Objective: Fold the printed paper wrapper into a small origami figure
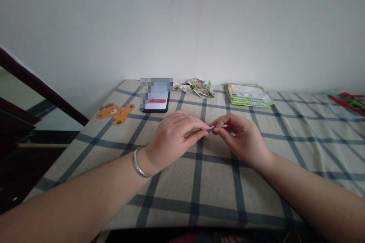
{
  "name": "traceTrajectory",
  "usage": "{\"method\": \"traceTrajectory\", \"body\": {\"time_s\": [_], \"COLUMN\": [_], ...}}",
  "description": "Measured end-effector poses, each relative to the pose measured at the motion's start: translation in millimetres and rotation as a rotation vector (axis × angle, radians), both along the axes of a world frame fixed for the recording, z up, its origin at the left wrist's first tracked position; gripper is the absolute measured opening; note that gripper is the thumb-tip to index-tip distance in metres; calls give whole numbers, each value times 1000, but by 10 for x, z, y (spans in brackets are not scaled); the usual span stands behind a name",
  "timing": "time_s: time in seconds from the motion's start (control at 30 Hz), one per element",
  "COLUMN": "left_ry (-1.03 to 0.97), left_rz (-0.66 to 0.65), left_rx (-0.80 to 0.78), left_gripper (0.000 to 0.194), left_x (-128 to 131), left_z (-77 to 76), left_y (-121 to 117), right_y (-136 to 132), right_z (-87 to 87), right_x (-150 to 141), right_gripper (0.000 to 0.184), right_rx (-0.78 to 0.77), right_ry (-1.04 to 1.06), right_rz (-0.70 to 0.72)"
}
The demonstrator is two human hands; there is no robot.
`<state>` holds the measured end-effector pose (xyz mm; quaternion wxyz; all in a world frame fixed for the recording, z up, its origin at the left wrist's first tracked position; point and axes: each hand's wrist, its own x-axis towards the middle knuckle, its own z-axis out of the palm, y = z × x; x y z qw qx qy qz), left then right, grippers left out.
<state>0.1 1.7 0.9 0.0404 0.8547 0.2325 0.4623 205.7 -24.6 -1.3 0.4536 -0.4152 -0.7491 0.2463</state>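
My left hand (178, 133), with a silver bangle (139, 163) at its wrist, pinches one end of a small, thin, pale strip (211, 127). The other end is between the thumb and fingertips of my right hand (242, 136). Only a narrow edge of the strip shows, so its kind cannot be made out. Both hands are held over the middle of the checked tablecloth (196, 197), fingertips almost meeting.
At the back stand a phone (156, 98) with its screen lit, several crumpled small packets (196, 87) and a stack of green printed packets (248, 95). An orange bear cutout (115, 114) lies left. Red and green items (353, 102) lie far right. A wall (182, 26) rises behind.
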Motion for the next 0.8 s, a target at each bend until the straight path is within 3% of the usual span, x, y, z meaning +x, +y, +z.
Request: {"method": "traceTrajectory", "body": {"time_s": [0.33,0.53,0.8], "left_ry": [-102,-158,-145], "left_rz": [-45,-46,-58], "left_rx": [-117,-221,-209], "left_gripper": [4,3,5], "left_x": [23,22,15], "left_z": [-9,-22,-31], "left_y": [-1,10,36], "right_y": [-17,20,32], "right_z": [-22,-72,-22], "right_x": [5,10,31], "right_gripper": [8,13,2], "right_rx": [77,49,104], "right_ry": [35,30,-51], "right_rz": [61,-35,-92]}}
